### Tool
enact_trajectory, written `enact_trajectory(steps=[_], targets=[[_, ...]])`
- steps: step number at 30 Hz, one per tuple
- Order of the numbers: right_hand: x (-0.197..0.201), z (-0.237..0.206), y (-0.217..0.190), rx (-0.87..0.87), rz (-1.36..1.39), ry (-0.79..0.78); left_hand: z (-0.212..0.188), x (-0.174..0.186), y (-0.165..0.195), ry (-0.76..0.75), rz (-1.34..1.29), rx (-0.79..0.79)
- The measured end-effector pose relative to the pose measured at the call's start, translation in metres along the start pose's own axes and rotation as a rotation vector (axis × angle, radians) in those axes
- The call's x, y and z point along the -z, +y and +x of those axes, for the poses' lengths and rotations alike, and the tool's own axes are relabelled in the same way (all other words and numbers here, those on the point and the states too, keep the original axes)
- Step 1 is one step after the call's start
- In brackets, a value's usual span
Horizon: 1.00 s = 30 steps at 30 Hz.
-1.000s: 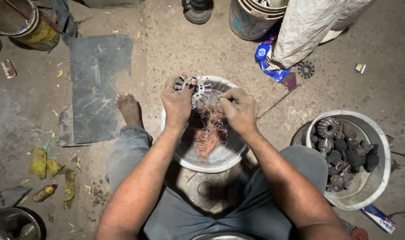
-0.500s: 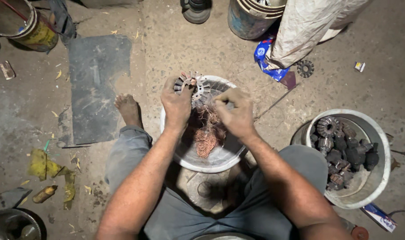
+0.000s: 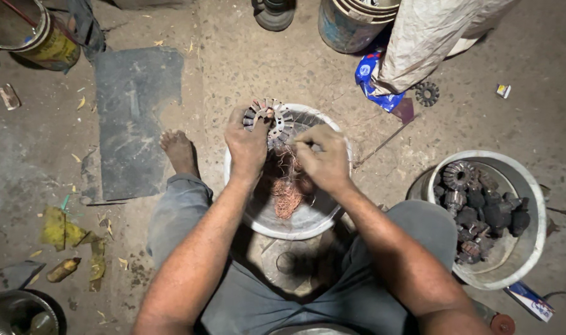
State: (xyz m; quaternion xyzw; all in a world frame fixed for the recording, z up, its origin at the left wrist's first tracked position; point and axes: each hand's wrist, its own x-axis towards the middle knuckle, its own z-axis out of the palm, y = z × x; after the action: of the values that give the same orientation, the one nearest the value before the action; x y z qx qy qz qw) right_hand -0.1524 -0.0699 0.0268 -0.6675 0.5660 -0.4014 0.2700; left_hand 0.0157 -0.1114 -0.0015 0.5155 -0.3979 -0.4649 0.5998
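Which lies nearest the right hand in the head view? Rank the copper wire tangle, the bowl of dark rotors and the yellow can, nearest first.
From the right hand:
1. Copper wire tangle, just below it in the white bowl.
2. Bowl of dark rotors, on the floor off to the right.
3. Yellow can, far corner at upper left.

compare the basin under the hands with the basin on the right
The middle basin holds a tangle of copper wire; the right basin holds a pile of dark slotted metal cores. The middle basin sits between the person's knees under both hands, the right basin beside the knee, untouched. Both are round, pale and shallow.
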Motion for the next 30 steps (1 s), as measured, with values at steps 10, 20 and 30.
enact_trajectory(steps=[10, 20, 30], targets=[[0.001, 0.004, 0.006, 0.093, 0.05, -0.02, -0.001, 0.001, 0.005, -0.013, -0.097, 0.013], [0.011, 0.006, 0.002, -0.081, -0.056, 0.03, 0.0, 0.0, 0.006, 0.006, 0.07, -0.04], [-0.002, 0.002, -0.004, 0.026, 0.037, -0.023, 0.0, -0.001, -0.007, 0.03, 0.027, -0.008]])
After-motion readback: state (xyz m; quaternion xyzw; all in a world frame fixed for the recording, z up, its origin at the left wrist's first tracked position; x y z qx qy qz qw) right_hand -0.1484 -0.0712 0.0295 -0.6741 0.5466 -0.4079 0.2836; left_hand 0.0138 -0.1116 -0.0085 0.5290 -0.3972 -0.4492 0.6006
